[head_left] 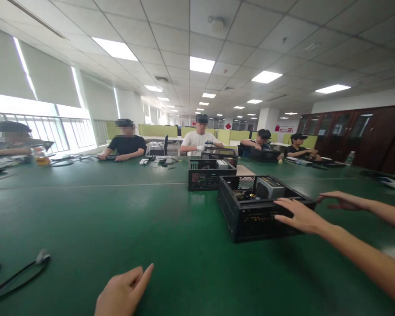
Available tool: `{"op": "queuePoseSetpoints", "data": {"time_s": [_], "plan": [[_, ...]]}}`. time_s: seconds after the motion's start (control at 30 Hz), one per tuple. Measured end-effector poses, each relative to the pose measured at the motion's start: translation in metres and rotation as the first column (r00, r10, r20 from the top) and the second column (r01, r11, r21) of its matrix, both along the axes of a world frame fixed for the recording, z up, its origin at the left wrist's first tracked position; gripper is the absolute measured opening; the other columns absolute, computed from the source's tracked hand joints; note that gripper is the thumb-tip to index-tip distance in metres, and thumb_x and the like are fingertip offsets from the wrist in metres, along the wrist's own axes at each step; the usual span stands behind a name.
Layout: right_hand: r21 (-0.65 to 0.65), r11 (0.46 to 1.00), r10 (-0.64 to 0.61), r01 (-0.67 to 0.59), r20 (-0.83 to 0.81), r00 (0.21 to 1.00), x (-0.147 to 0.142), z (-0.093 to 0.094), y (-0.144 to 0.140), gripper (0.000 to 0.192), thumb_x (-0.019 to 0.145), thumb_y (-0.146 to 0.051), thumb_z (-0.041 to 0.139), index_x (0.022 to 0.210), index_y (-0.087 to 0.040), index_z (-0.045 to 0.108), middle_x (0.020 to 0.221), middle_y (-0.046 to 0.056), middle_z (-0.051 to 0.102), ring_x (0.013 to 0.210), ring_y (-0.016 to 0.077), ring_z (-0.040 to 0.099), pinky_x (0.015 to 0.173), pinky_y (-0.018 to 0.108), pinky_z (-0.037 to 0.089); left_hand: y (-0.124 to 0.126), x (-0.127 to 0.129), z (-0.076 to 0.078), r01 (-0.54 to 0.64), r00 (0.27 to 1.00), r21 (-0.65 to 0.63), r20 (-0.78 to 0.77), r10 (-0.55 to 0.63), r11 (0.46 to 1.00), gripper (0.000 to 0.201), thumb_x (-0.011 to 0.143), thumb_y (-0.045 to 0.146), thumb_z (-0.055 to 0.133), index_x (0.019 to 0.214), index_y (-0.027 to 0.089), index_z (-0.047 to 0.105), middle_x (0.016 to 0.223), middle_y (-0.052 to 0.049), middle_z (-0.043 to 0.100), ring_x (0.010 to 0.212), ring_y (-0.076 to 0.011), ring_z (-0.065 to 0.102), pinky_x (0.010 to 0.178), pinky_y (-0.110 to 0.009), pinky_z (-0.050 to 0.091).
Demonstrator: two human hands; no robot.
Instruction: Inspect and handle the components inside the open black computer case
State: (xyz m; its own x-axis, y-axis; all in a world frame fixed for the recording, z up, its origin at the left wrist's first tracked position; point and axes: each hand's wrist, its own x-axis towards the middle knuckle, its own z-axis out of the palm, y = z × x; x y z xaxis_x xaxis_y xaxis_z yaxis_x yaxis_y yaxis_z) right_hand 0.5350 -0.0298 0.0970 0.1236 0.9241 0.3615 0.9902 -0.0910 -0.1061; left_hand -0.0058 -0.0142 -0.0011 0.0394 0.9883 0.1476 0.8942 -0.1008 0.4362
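Observation:
My left hand is low over the green tabletop, left of centre. Its fingers are curled in and the thumb sticks out to the upper right; nothing shows in it. My right hand is not in view. Two bare forearms reach in from the right edge and look like a co-worker's. One of their hands lies on the near side of an open black computer case, the other hand is by its right end. A grey power supply sits inside that case.
A second open computer case stands behind the first. Black cable lies on the green table at lower left. Several people sit along the far side, with cables, small parts and a cup of amber liquid in front of them.

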Motion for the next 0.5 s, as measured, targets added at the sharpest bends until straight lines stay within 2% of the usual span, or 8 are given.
{"op": "queuePoseSetpoints", "data": {"time_s": [0.07, 0.13, 0.27, 0.37, 0.43, 0.5], "plan": [[-0.01, 0.986, 0.167, -0.167, 0.028, 0.985, -0.034, -0.011, 0.022, 0.054, 0.078, -0.062, 0.054, 0.118, -0.027, 0.06, 0.13, 0.002, 0.058, 0.124, 0.0185, 0.048, 0.11, 0.03, 0.032, -0.001, -0.004, 0.001, -0.003, 1.0, 0.013, 0.021, 0.003, 1.0, 0.05, 0.08, 0.065, 0.031, 0.057, 0.021, 0.023, 0.054, 0.004, 0.032, 0.056, -0.0126, 0.033, 0.055, -0.022, 0.027], [0.029, 0.979, 0.199, -0.2, 0.037, 0.979, -0.062, -0.017, 0.044, 0.054, 0.083, -0.064, 0.044, 0.117, -0.025, 0.059, 0.13, 0.003, 0.056, 0.121, 0.018, 0.049, 0.106, 0.029, 0.036, -0.003, -0.01, 0.004, -0.011, 1.0, 0.023, 0.027, 0.011, 1.0, 0.05, 0.08, 0.065, 0.032, 0.057, 0.021, 0.023, 0.054, 0.004, 0.03, 0.056, -0.0124, 0.032, 0.055, -0.022, 0.026], [0.082, 0.996, 0.034, -0.034, -0.005, 0.999, -0.091, -0.019, 0.072, 0.061, 0.084, -0.069, 0.036, 0.119, -0.025, 0.059, 0.124, 0.006, 0.061, 0.106, 0.026, 0.059, 0.086, 0.04, 0.047, -0.007, -0.026, 0.012, -0.034, 0.998, 0.037, 0.046, 0.032, 0.999, 0.051, 0.079, 0.065, 0.03, 0.055, 0.021, 0.022, 0.054, 0.004, 0.027, 0.055, -0.0118, 0.029, 0.055, -0.024, 0.023], [0.067, 0.997, -0.042, 0.042, -0.011, 0.999, -0.1, -0.016, 0.072, 0.054, 0.088, -0.065, 0.027, 0.103, -0.033, 0.067, 0.105, 0.002, 0.07, 0.097, 0.0271, 0.063, 0.075, 0.039, 0.047, -0.006, -0.033, 0.021, -0.016, 0.998, 0.068, 0.07, 0.011, 0.998, 0.052, 0.079, 0.066, 0.031, 0.055, 0.02, 0.021, 0.054, 0.004, 0.025, 0.055, -0.0109, 0.027, 0.055, -0.024, 0.023], [0.064, 0.996, -0.069, 0.069, -0.005, 0.998, -0.111, -0.014, 0.063, 0.053, 0.09, -0.061, 0.023, 0.099, -0.036, 0.069, 0.1, 0.0, 0.071, 0.091, 0.0263, 0.065, 0.069, 0.037, 0.046, -0.004, -0.03, 0.034, 0.027, 0.996, 0.11, 0.078, -0.036, 0.994, 0.053, 0.081, 0.064, 0.034, 0.055, 0.02, 0.021, 0.054, 0.005, 0.023, 0.054, -0.0101, 0.025, 0.054, -0.024, 0.022], [0.071, 0.996, -0.057, 0.056, 0.002, 0.998, -0.129, -0.015, 0.045, 0.05, 0.09, -0.06, 0.025, 0.096, -0.037, 0.069, 0.098, -0.002, 0.071, 0.091, 0.025, 0.065, 0.068, 0.036, 0.047, 0.0, -0.018, 0.058, 0.092, 0.991, 0.178, 0.078, -0.107, 0.98, 0.053, 0.083, 0.061, 0.036, 0.053, 0.02, 0.021, 0.053, 0.005, 0.022, 0.052, -0.0092, 0.025, 0.053, -0.024, 0.021]]}}
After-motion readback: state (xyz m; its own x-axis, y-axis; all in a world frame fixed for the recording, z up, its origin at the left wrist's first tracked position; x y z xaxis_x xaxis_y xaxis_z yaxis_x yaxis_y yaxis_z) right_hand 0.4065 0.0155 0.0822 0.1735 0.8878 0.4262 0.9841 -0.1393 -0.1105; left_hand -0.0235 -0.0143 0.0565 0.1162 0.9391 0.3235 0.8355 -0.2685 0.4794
